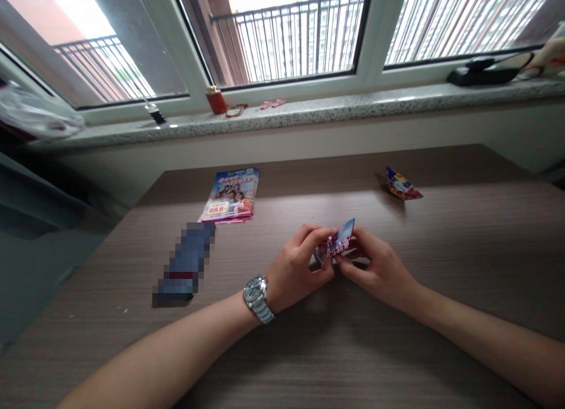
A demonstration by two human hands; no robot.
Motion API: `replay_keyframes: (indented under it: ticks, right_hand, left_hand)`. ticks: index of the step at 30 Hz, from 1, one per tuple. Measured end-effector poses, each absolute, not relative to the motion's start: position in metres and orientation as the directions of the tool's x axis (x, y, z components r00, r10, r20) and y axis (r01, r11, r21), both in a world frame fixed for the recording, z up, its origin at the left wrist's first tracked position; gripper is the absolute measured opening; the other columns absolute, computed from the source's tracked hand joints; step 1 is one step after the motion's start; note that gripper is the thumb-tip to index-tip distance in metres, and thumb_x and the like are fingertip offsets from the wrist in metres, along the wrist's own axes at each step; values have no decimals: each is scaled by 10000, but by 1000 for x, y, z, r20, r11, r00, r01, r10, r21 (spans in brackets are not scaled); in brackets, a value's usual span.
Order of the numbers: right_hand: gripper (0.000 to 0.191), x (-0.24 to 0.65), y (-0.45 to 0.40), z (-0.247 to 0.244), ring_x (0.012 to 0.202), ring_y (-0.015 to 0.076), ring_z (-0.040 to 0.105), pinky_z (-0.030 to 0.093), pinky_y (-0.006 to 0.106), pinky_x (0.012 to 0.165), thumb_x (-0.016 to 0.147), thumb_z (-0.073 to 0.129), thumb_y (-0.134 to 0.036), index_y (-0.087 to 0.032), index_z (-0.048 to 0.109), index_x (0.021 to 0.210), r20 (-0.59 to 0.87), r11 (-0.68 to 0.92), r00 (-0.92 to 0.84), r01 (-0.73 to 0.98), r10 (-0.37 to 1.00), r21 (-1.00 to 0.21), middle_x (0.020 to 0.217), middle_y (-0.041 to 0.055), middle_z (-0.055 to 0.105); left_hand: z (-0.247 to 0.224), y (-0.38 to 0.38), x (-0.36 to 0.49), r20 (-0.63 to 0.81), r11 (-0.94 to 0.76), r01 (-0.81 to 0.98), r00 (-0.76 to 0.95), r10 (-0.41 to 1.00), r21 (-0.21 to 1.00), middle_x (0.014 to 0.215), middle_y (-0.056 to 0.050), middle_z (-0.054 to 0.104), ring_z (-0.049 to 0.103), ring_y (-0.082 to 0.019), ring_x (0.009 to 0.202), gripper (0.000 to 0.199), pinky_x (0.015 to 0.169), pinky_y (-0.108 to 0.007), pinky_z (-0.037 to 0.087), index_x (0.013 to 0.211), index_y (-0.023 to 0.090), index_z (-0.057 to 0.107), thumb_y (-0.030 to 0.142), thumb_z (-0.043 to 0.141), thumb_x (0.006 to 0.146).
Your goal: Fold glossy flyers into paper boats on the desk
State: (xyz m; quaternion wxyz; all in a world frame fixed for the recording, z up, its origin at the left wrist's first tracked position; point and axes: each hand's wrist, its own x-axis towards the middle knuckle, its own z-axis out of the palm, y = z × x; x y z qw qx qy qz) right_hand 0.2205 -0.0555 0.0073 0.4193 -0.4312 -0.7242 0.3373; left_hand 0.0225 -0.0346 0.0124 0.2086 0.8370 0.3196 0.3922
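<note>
Just above the wooden table [282, 362], my left hand [298, 265] and my right hand [375, 268] hold a small folded paper flyer [339, 239] between them. Blue, white and red print shows on it, and one pointed corner sticks up. The left fingers and thumb pinch its left side; those of the right grip its right side, partly hidden behind it. Farther back on the right stands a folded paper boat [402, 185] in blue, red and yellow. A stack of printed flyers [233, 194] lies flat at the back left.
A blurred-out dark blue object [185, 265] lies left of my hands. Behind the table runs a granite windowsill [309, 112] bearing a red container [216, 100], small pink items [273, 103] and a black device [483, 73]. My left wrist wears a metal watch [259, 299].
</note>
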Motion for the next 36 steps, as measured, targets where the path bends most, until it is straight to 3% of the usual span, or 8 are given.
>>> replay_keyframes:
  ticks: [11, 18, 28, 36]
  right_hand:
    - [285, 222, -56, 8, 795, 155, 689, 606, 258, 655, 810, 636, -119, -228, 554, 1060, 318, 410, -282, 383, 905, -828, 945, 20, 647]
    - [319, 223, -57, 7, 759, 144, 665, 591, 246, 617, 791, 648, -104, -230, 544, 1064, 372, 465, -287, 430, 883, -774, 939, 19, 619]
    - [365, 222, -55, 3, 895, 161, 676, 631, 277, 731, 862, 631, -135, -260, 525, 1188, 434, 554, -366, 354, 823, -753, 1067, 38, 598]
    - [408, 221, -57, 4, 848, 160, 677, 633, 314, 750, 823, 635, -92, -251, 520, 1181, 442, 550, -348, 340, 827, -763, 1028, 35, 607]
  left_hand:
    - [14, -35, 24, 522, -700, 343, 483, 703, 626, 1167, -60, 588, 631, -160, 982, 538, 904, -342, 603, 1278, 215, 521, 52, 597, 771]
    - [14, -35, 22, 540, -716, 393, 474, 695, 577, 1133, -61, 580, 631, -167, 967, 565, 891, -342, 584, 1278, 206, 503, 73, 622, 742]
    - [15, -36, 21, 518, -742, 388, 539, 664, 547, 1177, -74, 542, 577, -198, 1050, 627, 931, -361, 554, 1353, 222, 430, 83, 608, 768]
    - [12, -36, 22, 507, -744, 391, 554, 660, 541, 1143, -85, 552, 588, -207, 991, 663, 886, -372, 569, 1376, 219, 400, 89, 606, 759]
